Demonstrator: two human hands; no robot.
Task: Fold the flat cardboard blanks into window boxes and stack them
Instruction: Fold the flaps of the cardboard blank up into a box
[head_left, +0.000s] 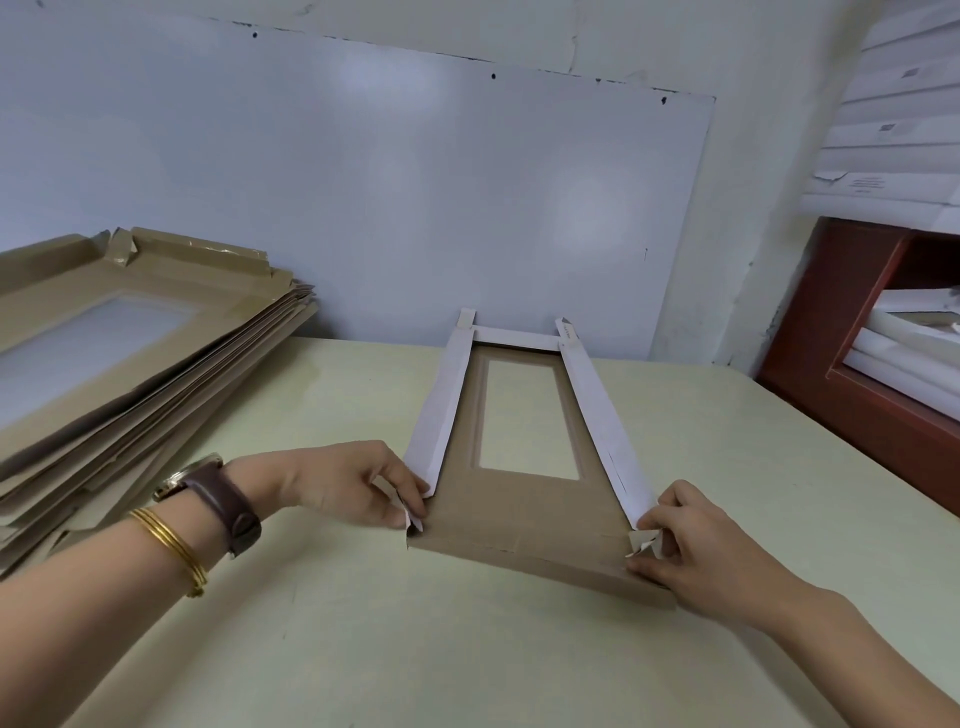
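A brown cardboard window blank (524, 512) lies on the pale table, its clear window toward the wall. Its two long side flaps, white on the inside, stand raised, and the far end flap is up too. My left hand (358, 486) pinches the small corner tab at the near left end of the left flap. My right hand (691, 545) pinches the corner tab at the near right end. The near end flap lies flat on the table between my hands.
A tall slanted pile of flat brown window blanks (130, 358) fills the table's left side. The pale table (363, 649) meets a white board on the wall behind. At right a red-brown shelf (857, 364) holds white folded boxes, with more white stock above.
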